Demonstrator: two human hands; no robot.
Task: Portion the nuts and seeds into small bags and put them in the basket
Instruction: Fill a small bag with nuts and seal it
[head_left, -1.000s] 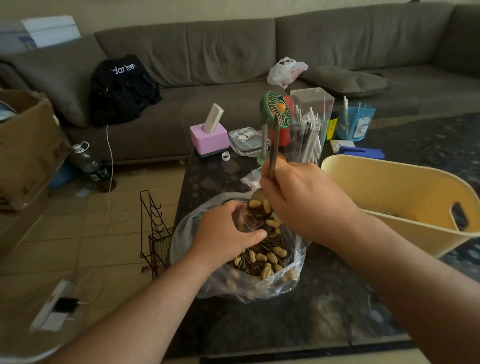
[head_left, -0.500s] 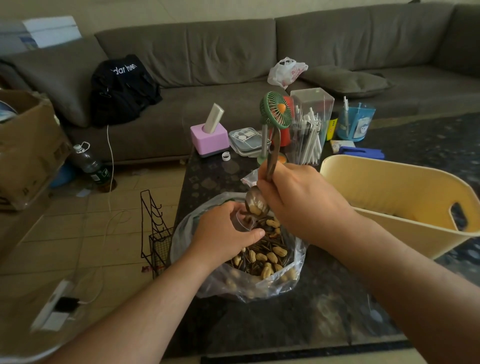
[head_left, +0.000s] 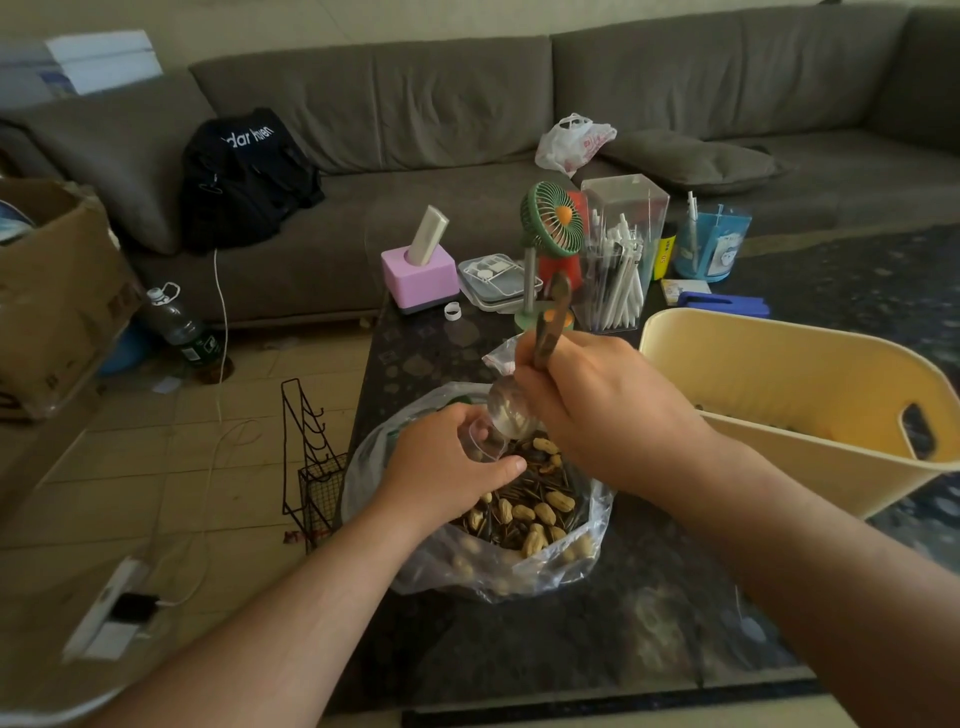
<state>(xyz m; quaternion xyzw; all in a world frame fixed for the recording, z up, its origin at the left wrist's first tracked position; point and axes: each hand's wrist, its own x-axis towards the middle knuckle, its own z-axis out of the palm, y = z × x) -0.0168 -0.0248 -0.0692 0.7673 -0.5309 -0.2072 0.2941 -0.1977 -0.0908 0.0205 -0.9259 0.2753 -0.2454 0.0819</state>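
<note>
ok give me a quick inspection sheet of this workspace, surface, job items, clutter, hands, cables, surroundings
surface: dark patterned table, crowded at the far end.
job's things: big clear bag of peanuts and seeds open on the table; small clear bag held over it; metal spoon tipped at the small bag's mouth; yellow basket to the right.
clutter: green mini fan, pink tissue box, clear pen box, blue cup.
hands: left hand holds the small bag; right hand grips the spoon handle.
cables: white cable trailing to a power strip on the floor.
surroundings: grey sofa, black backpack, cardboard box, bottle, wire rack.
</note>
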